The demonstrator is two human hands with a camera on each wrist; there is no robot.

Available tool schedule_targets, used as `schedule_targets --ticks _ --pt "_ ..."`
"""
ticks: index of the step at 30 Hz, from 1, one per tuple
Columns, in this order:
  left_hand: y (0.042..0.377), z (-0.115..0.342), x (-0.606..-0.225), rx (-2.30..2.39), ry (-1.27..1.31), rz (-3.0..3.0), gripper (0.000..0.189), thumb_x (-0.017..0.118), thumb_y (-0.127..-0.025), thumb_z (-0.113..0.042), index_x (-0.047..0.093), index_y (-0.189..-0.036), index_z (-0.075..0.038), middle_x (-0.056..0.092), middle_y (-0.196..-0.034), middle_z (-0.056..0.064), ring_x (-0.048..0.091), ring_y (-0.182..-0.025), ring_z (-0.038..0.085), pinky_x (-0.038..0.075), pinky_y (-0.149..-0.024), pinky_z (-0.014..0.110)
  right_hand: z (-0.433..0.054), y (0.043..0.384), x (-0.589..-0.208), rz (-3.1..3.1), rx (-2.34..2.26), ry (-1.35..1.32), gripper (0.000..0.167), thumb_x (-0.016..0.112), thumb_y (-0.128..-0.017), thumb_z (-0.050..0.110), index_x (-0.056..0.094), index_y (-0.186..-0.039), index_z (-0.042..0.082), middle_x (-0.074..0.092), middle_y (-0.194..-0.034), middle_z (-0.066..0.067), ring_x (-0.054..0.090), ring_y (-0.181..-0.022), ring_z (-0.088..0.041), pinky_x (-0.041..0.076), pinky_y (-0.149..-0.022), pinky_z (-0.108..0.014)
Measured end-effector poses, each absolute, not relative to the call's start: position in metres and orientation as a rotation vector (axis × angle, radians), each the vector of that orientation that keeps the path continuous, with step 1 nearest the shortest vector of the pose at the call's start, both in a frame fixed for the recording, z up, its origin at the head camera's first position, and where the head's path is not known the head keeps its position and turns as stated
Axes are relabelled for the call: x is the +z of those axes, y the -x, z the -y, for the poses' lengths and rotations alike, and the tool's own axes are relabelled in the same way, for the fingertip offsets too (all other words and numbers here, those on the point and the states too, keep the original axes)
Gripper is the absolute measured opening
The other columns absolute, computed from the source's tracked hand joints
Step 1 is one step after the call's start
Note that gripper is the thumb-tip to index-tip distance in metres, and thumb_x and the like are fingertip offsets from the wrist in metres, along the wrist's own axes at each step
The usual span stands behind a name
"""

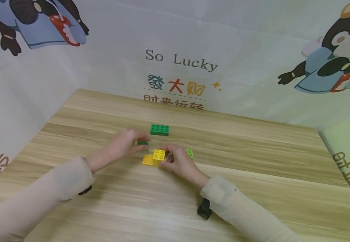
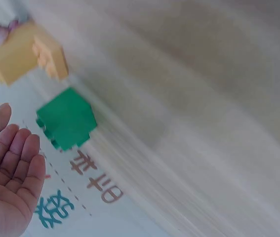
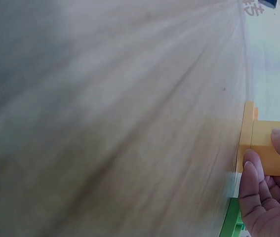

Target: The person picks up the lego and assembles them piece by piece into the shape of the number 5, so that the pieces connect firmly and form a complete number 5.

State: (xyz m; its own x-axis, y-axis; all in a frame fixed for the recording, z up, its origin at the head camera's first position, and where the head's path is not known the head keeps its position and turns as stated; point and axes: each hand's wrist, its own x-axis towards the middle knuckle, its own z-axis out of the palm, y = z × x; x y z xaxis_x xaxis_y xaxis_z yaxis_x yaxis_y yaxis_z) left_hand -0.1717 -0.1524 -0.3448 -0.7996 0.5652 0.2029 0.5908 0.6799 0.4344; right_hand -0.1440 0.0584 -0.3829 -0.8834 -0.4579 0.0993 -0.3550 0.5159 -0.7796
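Note:
My right hand (image 1: 181,161) pinches a yellow building brick (image 1: 158,157) with several studs on top. That brick sits over one end of a flat yellow-orange brick (image 1: 147,160); in the right wrist view the thumb and fingers hold the yellow brick (image 3: 270,138) against the flat piece (image 3: 246,133). To the left, my left hand (image 1: 127,143) hovers with thumb and fingers apart beside a small dark green brick (image 1: 142,143). In the left wrist view a gap shows between the left hand (image 2: 11,182) and the green brick (image 2: 66,119).
A long dark green brick (image 1: 159,130) lies farther back on the wooden table (image 1: 253,158). Partly hidden behind my right hand is a light green brick (image 1: 190,153). A white printed cloth (image 1: 181,30) hangs behind the table and at both sides.

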Motion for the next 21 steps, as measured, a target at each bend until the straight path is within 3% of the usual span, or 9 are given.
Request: schedule_targets --ticks 9,21 --pt "0.208 0.148 -0.338 -1.026 0.694 2.978 0.035 0.071 -0.084 -0.016 0.062 -0.112 0.001 0.064 -0.112 0.017 0.059 -0.102 0.028 0.049 -0.089 0.043 -0.059 0.145 -0.384 -2.616 -1.307 0.691 0.033 0.074 -0.079 0.005 0.062 -0.109 -0.001 0.063 -0.1 -0.011 0.054 -0.07 -0.01 0.048 -0.06 -0.016" --pt "0.237 0.128 -0.345 -0.986 0.695 3.059 0.041 0.074 -0.081 -0.018 0.061 -0.116 -0.002 0.062 -0.119 0.013 0.054 -0.11 0.029 0.045 -0.096 0.043 -0.06 0.145 -0.383 -2.617 -1.281 0.677 0.036 0.073 -0.08 0.007 0.061 -0.113 0.0 0.063 -0.102 -0.011 0.053 -0.069 -0.01 0.047 -0.059 -0.015"
